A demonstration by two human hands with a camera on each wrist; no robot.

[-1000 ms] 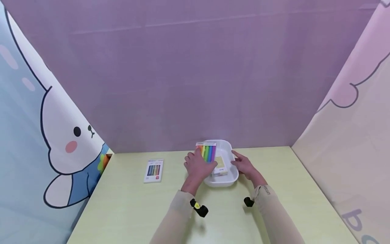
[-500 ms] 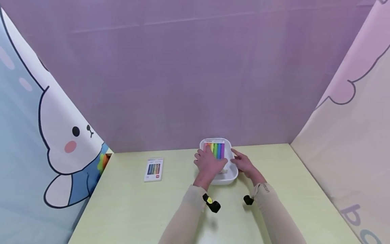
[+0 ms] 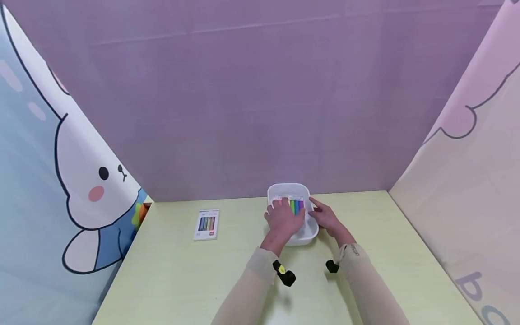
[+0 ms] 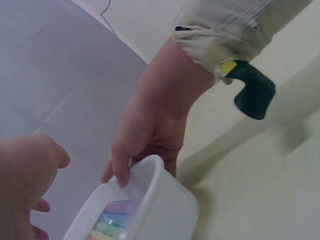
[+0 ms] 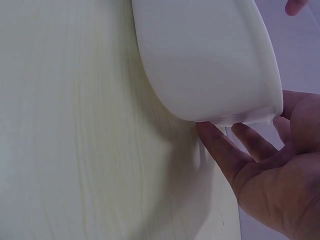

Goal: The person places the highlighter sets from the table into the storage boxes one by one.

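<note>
The left hand [image 3: 283, 220] is above the white plastic tub [image 3: 298, 240], its fingers loosely spread and its thumb appearing clear of the pack of rainbow-coloured sticks [image 3: 296, 206] in the tub. In the head view that hand covers the pack's near part and left side; what lies beneath cannot be made out. The right hand [image 3: 327, 221] grips the tub's right rim, a fingertip over the inner wall. The left wrist view cuts off the tub below and the left hand at the edge; the right wrist view shows just the tub's outside. On the table [image 3: 178, 280], left of the tub, lies a white box [image 3: 206, 224], its lettering too small to read.
</note>
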